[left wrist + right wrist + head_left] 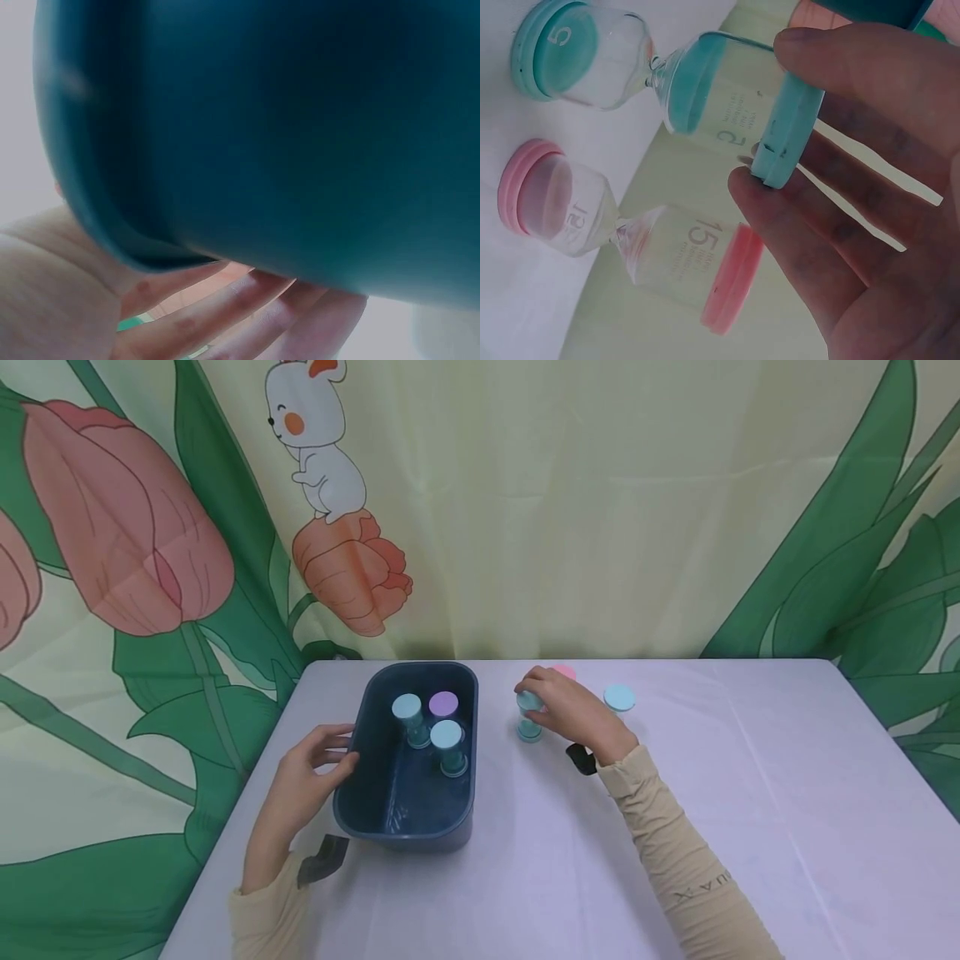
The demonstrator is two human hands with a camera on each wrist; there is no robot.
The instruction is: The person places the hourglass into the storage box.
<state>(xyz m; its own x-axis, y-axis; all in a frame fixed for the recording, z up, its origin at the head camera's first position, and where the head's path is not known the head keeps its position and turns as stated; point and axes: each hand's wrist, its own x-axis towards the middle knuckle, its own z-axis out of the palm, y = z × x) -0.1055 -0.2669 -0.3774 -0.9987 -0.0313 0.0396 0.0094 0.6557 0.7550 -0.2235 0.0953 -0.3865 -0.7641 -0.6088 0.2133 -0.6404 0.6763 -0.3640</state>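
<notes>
My right hand [573, 710] pinches the teal 5-minute sand timer [529, 717] by its top cap; it stands upright on the table [750, 827], right of the dark bin [390, 822]. My left hand [303, 781], fingers relaxed, steadies the bin's wall.

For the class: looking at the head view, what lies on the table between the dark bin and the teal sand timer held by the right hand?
Nothing: between the bin and the teal sand timer only bare tablecloth shows in the head view.
</notes>
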